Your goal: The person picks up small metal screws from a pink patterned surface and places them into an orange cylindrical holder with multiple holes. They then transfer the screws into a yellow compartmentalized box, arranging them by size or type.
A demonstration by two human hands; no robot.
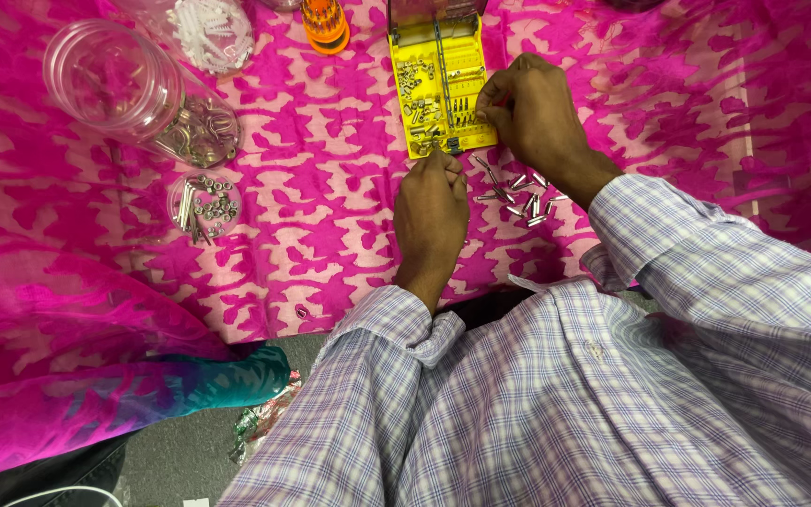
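Note:
A yellow bit tray [429,38] lies on the pink patterned cloth [312,216], holding several small metal bits and screws. My right hand [537,117] rests at the tray's right edge, fingertips pinched on a small bit there. My left hand [431,221] sits just below the tray's near edge, fingers curled, its fingertips touching the tray's lower end; what it holds is hidden. Several loose silver bits [521,192] lie on the cloth between my two hands.
A clear plastic jar [129,94] with metal parts lies tipped at left. Its round lid [206,205] holds screws and nuts. Another clear container [210,33] holds white pieces. An orange screwdriver handle [325,23] sits at the top. Folded pink cloth [68,376] hangs at lower left.

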